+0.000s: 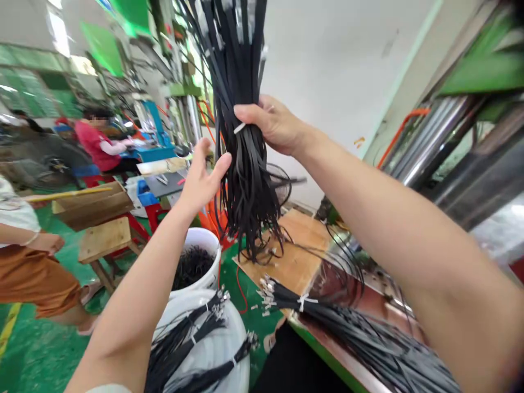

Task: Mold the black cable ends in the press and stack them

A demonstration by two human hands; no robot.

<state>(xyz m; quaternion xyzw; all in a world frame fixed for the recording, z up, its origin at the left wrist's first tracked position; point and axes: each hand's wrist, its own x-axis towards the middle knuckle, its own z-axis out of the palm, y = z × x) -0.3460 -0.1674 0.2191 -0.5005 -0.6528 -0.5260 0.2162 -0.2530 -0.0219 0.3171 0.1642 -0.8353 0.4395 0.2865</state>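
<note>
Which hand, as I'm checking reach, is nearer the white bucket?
Left: the left hand is open, above the white bucket. Right: the right hand is farther, up and right, gripping the black cable bundle.

The cables [245, 185] are matt black rubber, the board [286, 262] rough wood, the bucket [212, 273] smooth white plastic.

Head-worn view facing forward, down, close behind right hand [272, 124]

black cable bundle [245, 185]: top cut off | green machine [478, 71]: blurred
</note>
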